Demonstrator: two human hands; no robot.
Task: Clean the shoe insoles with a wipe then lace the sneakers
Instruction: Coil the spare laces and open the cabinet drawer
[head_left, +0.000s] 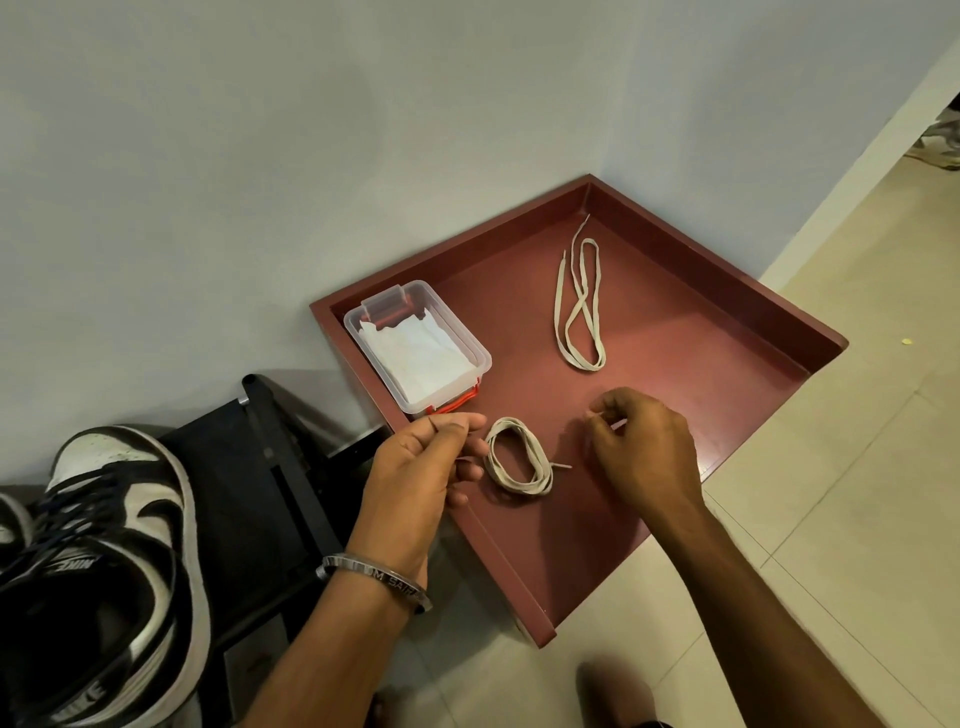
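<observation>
The coiled lace (519, 464) lies on the red tray (675, 332) between both hands, left hand (423, 467) pinching one end, right hand (641, 447) pinching something thin (probably the other end); limp and light, it is best held by its stiff tips

Maroon tray (670, 332) against wall; black stand (270, 467) beside.

Single head-worn view, steeply downward, close over the hands and red tray (519, 587).
</observation>
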